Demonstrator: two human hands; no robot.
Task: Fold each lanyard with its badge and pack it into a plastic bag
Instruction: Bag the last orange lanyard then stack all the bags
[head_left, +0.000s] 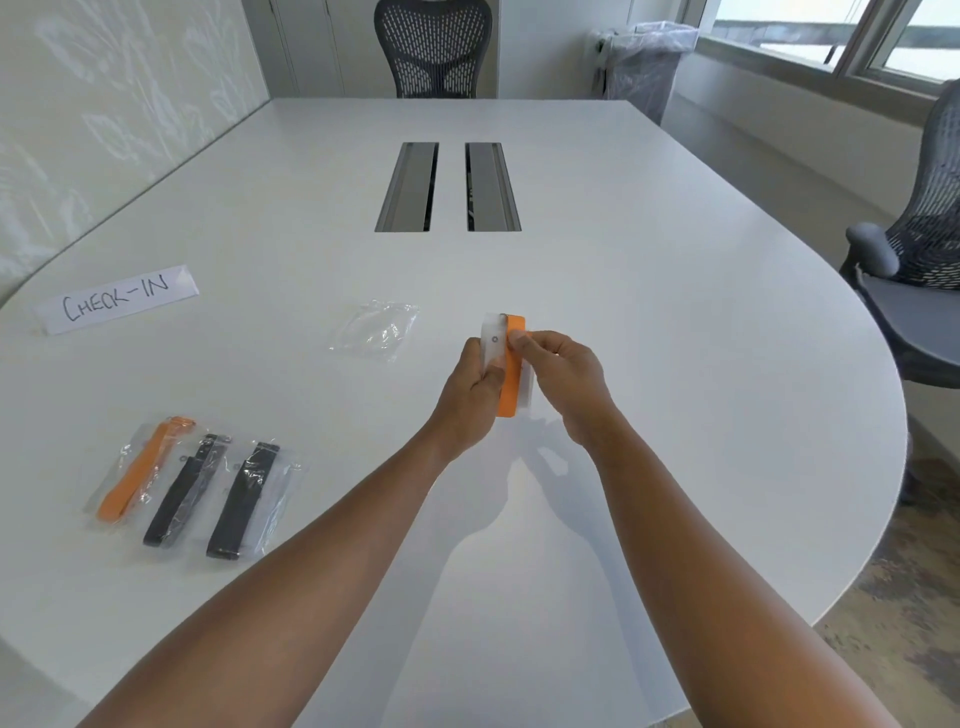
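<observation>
Folded orange lanyard (511, 371) lying flat against its clear badge (492, 345), both held up above the table (675, 312). Left hand (470, 400) curled round the bundle's left edge, thumb pressing the badge face. Right hand (563, 384) pinching the strap near its top, fingertips on the orange. Hands close together, both clamped on the same bundle, almost touching across it.

Empty bag (375, 328) just beyond and left of the left hand, crumpled, mouth not clear from here. Three packed bags (195, 493) well off to the left and nearer the body: one orange, two black. Check-in sign (117, 300) farther left still.

Step in hand, by the look of it: squaring the fold before bagging. Best done by keeping the strap layers stacked and aligned with the badge's long edge, clip end at the top, no loops hanging free. Left-hand pinch worth holding firm so the fold cannot spring open; right hand then free to reach for the bag and spread its mouth. Bundle best slid in narrow end first. Likely snag: thin film clinging shut, or strap layers fanning out on release.
</observation>
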